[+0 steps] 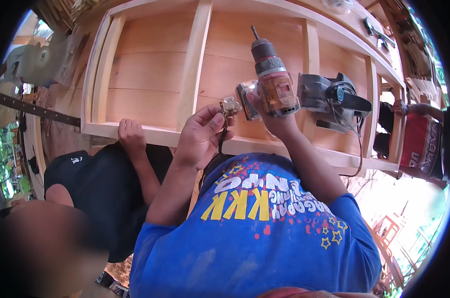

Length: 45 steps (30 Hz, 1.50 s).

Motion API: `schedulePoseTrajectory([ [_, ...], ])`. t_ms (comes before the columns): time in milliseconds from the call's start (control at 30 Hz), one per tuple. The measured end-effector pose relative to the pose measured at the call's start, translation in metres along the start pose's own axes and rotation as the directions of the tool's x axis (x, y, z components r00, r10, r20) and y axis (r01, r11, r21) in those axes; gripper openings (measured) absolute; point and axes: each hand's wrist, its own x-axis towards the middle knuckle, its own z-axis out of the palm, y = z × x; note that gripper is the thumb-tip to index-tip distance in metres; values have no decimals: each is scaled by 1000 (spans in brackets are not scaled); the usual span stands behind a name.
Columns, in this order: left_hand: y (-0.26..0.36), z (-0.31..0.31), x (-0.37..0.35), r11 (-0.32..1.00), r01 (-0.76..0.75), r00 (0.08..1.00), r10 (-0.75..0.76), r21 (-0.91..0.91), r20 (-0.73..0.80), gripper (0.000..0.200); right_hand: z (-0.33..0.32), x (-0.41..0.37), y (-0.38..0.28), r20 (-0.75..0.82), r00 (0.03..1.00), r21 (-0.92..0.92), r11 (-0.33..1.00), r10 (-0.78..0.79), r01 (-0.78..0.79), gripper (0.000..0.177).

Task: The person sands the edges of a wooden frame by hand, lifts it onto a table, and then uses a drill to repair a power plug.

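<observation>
My right hand (274, 116) is wrapped around the handle of a cordless drill (277, 92). The drill's bit (255, 33) points up and away from me, and its battery sits to the left of my fingers. In my left hand (202, 134), thumb and fingers pinch a small, clear, plug-like piece (230, 105) with a dark cord (222, 141) hanging below it. Its exact kind is too small to make out. Both hands are above the near rail of a wooden frame (250, 146) with a panel inside.
A dark power planer (334, 99) with a cord rests on the frame, right of the drill. Wooden crossbars (195, 64) divide the panel. To the left, a co-worker's hand (131, 135) lies on the near rail. Another person in red (423, 141) stands at the right end.
</observation>
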Motion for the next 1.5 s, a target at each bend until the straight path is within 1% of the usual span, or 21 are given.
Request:
schedulePoseTrajectory([
  [67,-3,-5,1,1000,-23,1000,23,-19,-8,20,12,6,17,35,997,-46,996,-71,72,23],
  [167,-7,-10,6,998,-48,999,49,-45,15,18,8,8,22,143,990,-176,984,12,14,30],
  [233,-8,-8,8,997,-54,998,55,-51,10,17,17,3,50,206,979,59,998,2,-14,33],
  [333,-3,1,11,995,-89,995,87,-50,-48,18,17,2,59,280,958,-80,992,-69,95,43],
  [433,9,6,6,980,-194,980,192,-35,-54,33,17,2,71,283,951,-49,989,-123,143,45],
  [467,11,-1,1,981,-193,981,191,-29,-40,51,22,2,84,281,957,45,997,-78,67,45],
  [533,19,-1,-6,962,-266,962,268,-61,44,49,39,4,111,250,967,381,912,53,-149,48],
  [567,23,-4,-9,955,-291,952,295,-58,85,51,39,5,79,294,934,687,634,203,-355,48],
  [600,25,-4,-17,943,-331,944,331,20,21,52,21,0,57,264,964,154,987,4,-46,50],
  [633,27,4,-23,920,-386,922,383,64,58,53,3,-5,33,223,955,-459,843,-196,280,54],
  [667,28,11,-28,900,-416,909,412,132,60,57,-7,-28,31,24,952,-327,897,-307,297,63],
  [700,29,18,-31,891,-412,911,402,191,88,57,-21,-45,9,-25,989,-264,955,-149,137,54],
  [800,16,56,-33,887,-403,903,345,225,257,38,-67,-80,-29,-52,997,-115,992,-56,50,48],
  [900,-1,97,-27,934,-239,925,136,266,355,27,-111,-109,-75,-101,959,82,959,-264,273,38],
  [1000,-20,133,-18,925,-120,955,9,359,296,19,-132,-121,-115,-198,910,83,919,-364,386,35],
  [1033,-26,136,-10,924,-150,922,2,353,387,16,-135,-125,-125,-239,918,37,942,-316,334,29],
  [1133,-28,164,-6,885,-109,916,-88,454,392,20,-138,-122,-108,-402,797,-239,892,-451,384,24],
  [1200,-33,173,-1,867,-121,913,-94,483,397,23,-138,-129,-115,-477,847,-19,966,-236,258,22],
  [1300,-39,179,1,894,-104,908,-93,436,408,25,-134,-133,-113,-507,832,-9,966,-228,259,25],
  [1400,-37,174,-1,897,-87,886,-130,434,446,28,-125,-138,-106,-523,852,270,942,-30,199,27],
  [1500,-33,170,-4,906,-71,884,-137,417,447,36,-122,-138,-102,-521,851,351,926,66,143,28],
])
